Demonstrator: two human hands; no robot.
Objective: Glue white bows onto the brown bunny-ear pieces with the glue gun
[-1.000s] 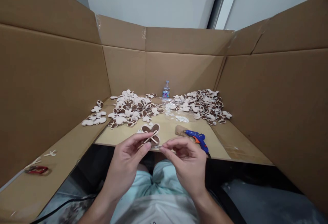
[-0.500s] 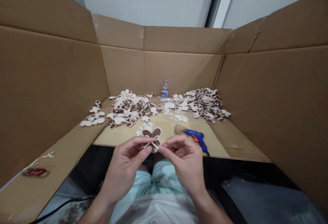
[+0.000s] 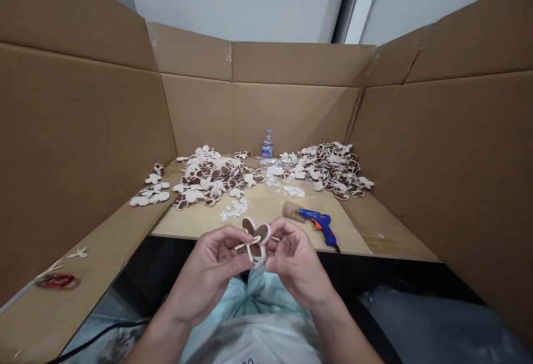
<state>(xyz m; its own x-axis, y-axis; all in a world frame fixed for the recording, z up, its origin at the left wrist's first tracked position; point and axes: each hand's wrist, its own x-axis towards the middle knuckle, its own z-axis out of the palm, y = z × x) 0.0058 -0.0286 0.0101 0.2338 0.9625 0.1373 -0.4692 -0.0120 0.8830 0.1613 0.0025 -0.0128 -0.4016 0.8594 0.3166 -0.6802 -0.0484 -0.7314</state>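
Note:
Between my two hands, above the near edge of the board, is a small brown-and-white plush bunny-head piece (image 3: pixel 262 234) with a cream cord bow on it. Its two rounded ears point up and away from me. My left hand (image 3: pixel 222 255) pinches its left side, fingertips close to the bow. At its right side, my right hand (image 3: pixel 291 258) holds the edge between thumb and fingers. The lower part of the piece is partly covered by my thumbs. Small white tags (image 3: pixel 235 208) lie on the board just beyond my hands.
A blue glue gun (image 3: pixel 318 224) rests at right on the pale board (image 3: pixel 266 200). Piles of similar pieces stand at back left (image 3: pixel 216 175) and back right (image 3: pixel 328 166), with a water bottle (image 3: pixel 267 145) between. Red-handled snips (image 3: pixel 56 280) lie left. Cardboard walls (image 3: pixel 295 64) surround the table.
The bunny-head piece has turned and tilted, its ears now more upright and to the right. My right hand has shifted from the lower tip to its right side.

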